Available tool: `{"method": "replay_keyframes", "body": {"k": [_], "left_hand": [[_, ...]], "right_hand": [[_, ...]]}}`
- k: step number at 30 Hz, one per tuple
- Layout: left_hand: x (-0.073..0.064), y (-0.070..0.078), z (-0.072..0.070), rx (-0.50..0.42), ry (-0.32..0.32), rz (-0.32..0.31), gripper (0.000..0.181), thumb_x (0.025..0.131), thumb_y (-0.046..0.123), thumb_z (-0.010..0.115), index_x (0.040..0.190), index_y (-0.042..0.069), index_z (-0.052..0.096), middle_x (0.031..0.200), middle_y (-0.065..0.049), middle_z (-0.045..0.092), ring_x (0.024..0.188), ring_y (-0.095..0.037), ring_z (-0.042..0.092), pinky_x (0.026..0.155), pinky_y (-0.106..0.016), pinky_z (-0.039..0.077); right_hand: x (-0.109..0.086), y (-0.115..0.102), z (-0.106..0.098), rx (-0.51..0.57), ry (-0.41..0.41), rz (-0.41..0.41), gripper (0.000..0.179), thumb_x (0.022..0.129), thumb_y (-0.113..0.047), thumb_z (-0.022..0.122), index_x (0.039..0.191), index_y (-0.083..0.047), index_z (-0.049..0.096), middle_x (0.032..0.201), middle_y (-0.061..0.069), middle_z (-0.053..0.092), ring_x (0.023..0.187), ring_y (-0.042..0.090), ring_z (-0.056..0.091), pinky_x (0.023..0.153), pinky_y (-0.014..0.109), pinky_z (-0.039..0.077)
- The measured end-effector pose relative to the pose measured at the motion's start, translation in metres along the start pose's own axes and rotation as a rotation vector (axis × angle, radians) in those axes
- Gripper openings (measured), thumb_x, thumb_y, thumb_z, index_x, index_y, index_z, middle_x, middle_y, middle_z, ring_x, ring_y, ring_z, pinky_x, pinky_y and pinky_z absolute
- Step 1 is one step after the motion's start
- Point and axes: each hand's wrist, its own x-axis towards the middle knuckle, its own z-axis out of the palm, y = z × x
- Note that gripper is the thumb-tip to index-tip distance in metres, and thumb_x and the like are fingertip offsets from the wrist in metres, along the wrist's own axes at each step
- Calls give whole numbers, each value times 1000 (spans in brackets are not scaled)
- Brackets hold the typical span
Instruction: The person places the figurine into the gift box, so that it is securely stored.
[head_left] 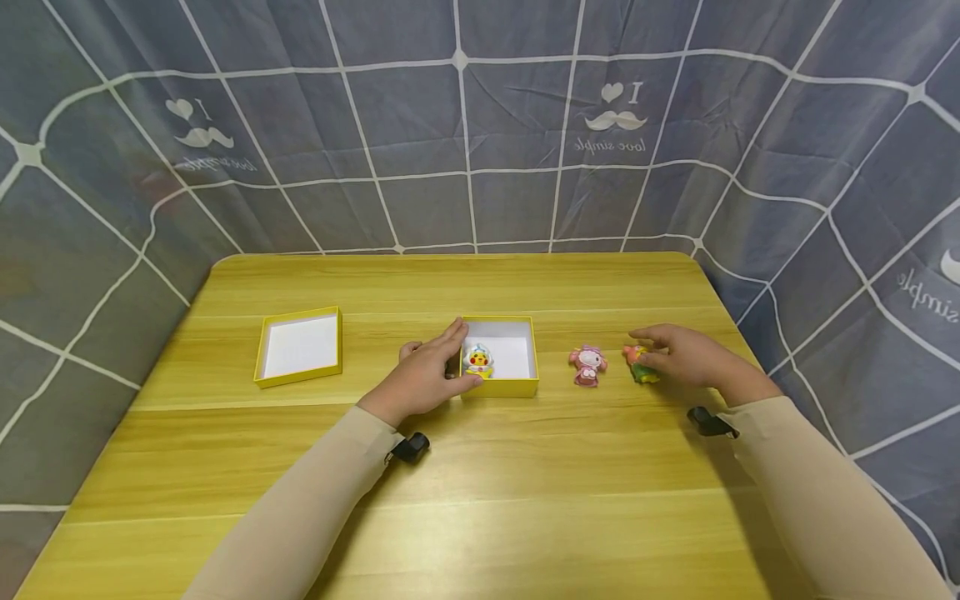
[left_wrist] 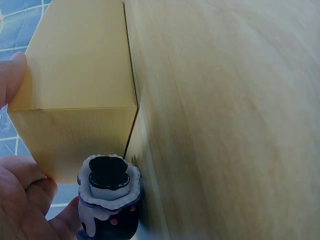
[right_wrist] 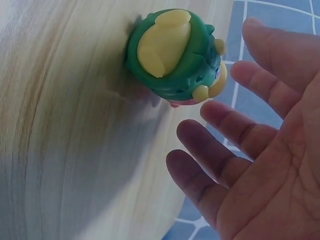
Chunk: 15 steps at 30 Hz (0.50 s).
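Note:
A yellow box [head_left: 500, 388] with a white inside stands mid-table, a yellow chick-like figurine [head_left: 478, 360] at its left end. My left hand [head_left: 423, 375] holds the box's left end, thumb at the front wall and fingertips at the far left corner. Beside that end, a dark figurine [left_wrist: 111, 200] with a white frill shows in the left wrist view; the hand mostly hides it from above. My right hand [head_left: 686, 354] hovers around a green figurine [right_wrist: 170, 55] with yellow parts, fingers spread and apart from it in the right wrist view.
A pink figurine [head_left: 588, 365] stands between the box and the green one. On the left lies a shallow yellow lid [head_left: 298, 380], white inside facing up. The wooden table [head_left: 480, 483] meets a grey-blue gridded curtain [head_left: 420, 125] at the back and sides.

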Motion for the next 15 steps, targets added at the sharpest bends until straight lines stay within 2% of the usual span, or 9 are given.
{"method": "replay_keyframes", "body": {"k": [10, 15], "left_hand": [[0, 0, 0, -3, 2, -7, 97, 97, 59, 67, 169, 13, 21, 177, -3, 17, 158, -26, 36, 122, -64, 17], [-1, 1, 0, -6, 3, -2, 97, 97, 59, 67, 169, 13, 21, 177, -4, 17, 158, -26, 36, 122, -64, 17]], "right_hand": [[0, 6, 1, -16, -21, -1, 57, 105, -25, 67, 151, 5, 52, 140, 33, 62, 124, 49, 65, 101, 64, 51], [0, 8, 2, -18, -50, 6, 62, 104, -30, 67, 154, 4, 50, 145, 33, 59, 131, 52, 59, 106, 66, 47]]}}
